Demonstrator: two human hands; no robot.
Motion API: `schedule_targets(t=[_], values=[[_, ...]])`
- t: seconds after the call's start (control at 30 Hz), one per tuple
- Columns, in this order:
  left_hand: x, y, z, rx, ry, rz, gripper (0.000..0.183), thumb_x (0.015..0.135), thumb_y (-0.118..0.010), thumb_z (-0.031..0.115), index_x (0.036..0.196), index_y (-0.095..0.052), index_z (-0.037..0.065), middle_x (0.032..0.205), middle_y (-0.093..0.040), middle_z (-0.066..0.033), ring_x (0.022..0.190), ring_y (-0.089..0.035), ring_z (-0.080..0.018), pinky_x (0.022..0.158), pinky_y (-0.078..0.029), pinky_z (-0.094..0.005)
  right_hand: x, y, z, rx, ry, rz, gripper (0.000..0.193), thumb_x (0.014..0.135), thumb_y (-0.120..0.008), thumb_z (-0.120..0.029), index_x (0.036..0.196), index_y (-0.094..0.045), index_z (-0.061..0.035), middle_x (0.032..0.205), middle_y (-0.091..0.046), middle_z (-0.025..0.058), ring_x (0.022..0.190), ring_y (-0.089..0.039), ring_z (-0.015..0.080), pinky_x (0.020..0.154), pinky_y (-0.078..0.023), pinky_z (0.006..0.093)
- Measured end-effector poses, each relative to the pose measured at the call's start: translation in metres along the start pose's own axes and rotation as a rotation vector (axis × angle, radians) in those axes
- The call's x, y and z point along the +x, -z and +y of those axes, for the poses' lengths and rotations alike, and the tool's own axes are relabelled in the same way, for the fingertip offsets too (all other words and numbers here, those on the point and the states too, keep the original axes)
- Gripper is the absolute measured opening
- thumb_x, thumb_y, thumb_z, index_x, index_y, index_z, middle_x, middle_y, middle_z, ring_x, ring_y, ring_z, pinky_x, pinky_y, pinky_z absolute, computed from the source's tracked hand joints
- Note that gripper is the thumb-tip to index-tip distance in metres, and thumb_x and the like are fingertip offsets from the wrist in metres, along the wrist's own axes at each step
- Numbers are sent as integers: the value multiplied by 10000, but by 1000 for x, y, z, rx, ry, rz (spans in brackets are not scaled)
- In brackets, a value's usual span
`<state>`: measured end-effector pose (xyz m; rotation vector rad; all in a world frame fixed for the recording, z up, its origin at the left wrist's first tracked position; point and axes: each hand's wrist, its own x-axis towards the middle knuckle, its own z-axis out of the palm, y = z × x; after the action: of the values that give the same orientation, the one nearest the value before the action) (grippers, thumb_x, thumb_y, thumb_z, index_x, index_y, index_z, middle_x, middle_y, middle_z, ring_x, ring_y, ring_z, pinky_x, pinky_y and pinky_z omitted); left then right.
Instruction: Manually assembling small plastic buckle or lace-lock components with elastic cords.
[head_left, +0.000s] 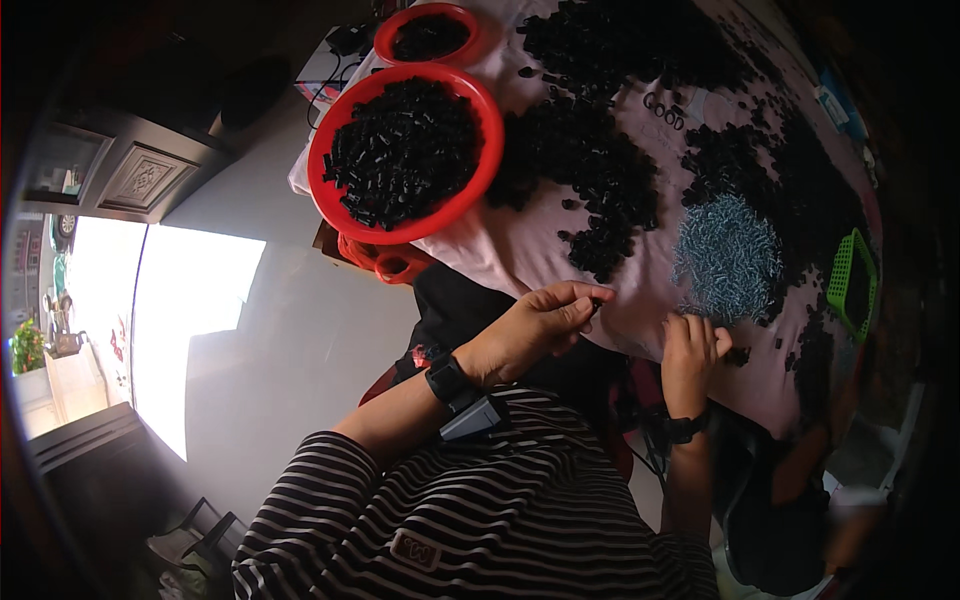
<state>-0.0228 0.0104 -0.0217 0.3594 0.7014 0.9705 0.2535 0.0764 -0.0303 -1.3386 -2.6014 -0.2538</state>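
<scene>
From my end, the small black piece (pixel 597 303) is up off the table (pixel 637 328), pinched between thumb and forefinger of the left hand (pixel 545 318). The right hand (pixel 690 345) curls at the near edge of the pile of blue-grey screws (pixel 728 258); I can't tell whether it grips one. Beyond, loose black pieces (pixel 610 215) spread in heaps across the cloth, so I judge plenty is left. Left of them, the large red bowl (pixel 491 140) is heaped with black pieces and the smaller red bowl (pixel 474 36) holds more; whether those are finished, I can't make out.
</scene>
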Motion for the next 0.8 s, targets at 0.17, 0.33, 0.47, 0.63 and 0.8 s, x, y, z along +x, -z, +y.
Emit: schedule_targets(t=[0.17, 0.33, 0.47, 0.63, 0.8], values=[[1, 9, -3, 50, -93, 14, 480, 1052, -578, 460, 1329, -622, 69, 948, -585, 53, 786, -510, -33, 675, -402, -186, 12, -7, -5, 69, -35, 67, 116, 893, -718, -87, 987, -653, -110, 868, -648, 40, 870, -628, 238, 920, -384, 424], [0, 10, -2, 74, -154, 17, 482, 1062, -539, 480, 1225, -635, 37, 929, -576, 31, 756, -504, -48, 642, -421, -205, 23, -2, -15, 140, -26, 126, 106, 900, -719, -77, 977, -651, -103, 846, -646, 54, 842, -627, 251, 930, -380, 428], [0, 18, 4, -109, 40, -157, 482, 1078, -513, 444, 1212, -631, -4, 923, -610, 11, 738, -549, -55, 548, -441, -201, 30, 1, -22, 179, 7, 138, 109, 913, -705, -68, 1002, -646, -89, 862, -657, 69, 827, -628, 270, 958, -385, 450], [-18, 30, 41, 399, -245, 162, 364, 1072, -596, 303, 1338, -568, 57, 1051, -630, -8, 793, -569, -48, 653, -484, -215, 30, 1, -22, 177, 10, 130, 103, 915, -700, -66, 1000, -641, -67, 873, -659, 78, 839, -631, 271, 988, -385, 458], [-26, 67, 87, 1099, -798, 777, 234, 966, -644, 100, 1174, -675, -5, 1066, -654, -86, 927, -651, -153, 838, -538, -300, 28, 0, -21, 184, 11, 118, 117, 917, -697, -62, 1020, -643, -67, 875, -657, 80, 841, -631, 270, 1005, -385, 459]])
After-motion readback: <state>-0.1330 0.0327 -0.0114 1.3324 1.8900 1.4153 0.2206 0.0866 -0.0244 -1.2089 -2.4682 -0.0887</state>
